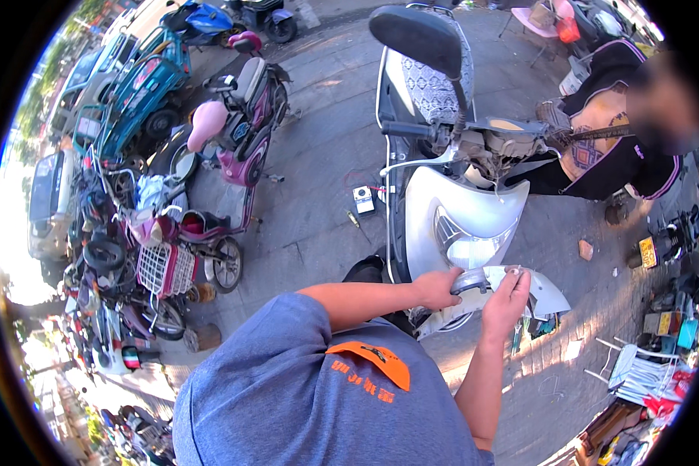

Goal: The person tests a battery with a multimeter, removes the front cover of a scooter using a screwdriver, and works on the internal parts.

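My left hand (pixel 440 287) is closed on a grey round thing that looks like a roll of tape (pixel 470 281). Close beside it, my right hand (pixel 507 301) pinches thumb and fingers together at a pale end running from the roll. Both hands are over the front mudguard (pixel 547 291) of a silver-white scooter, just below its headlight (pixel 474 250). The scooter's front panel (pixel 462 200) faces me. Its handlebar (pixel 512 140) has the cover off, with inner parts showing.
A seated person (pixel 598 132) is beside the scooter on the right. A small meter (pixel 363 199) with wires and a screwdriver (pixel 353 220) lie left of it. A pink scooter (pixel 241 140) is parked left, a white chair (pixel 641 373) stands right, and a stone (pixel 585 249) lies nearby.
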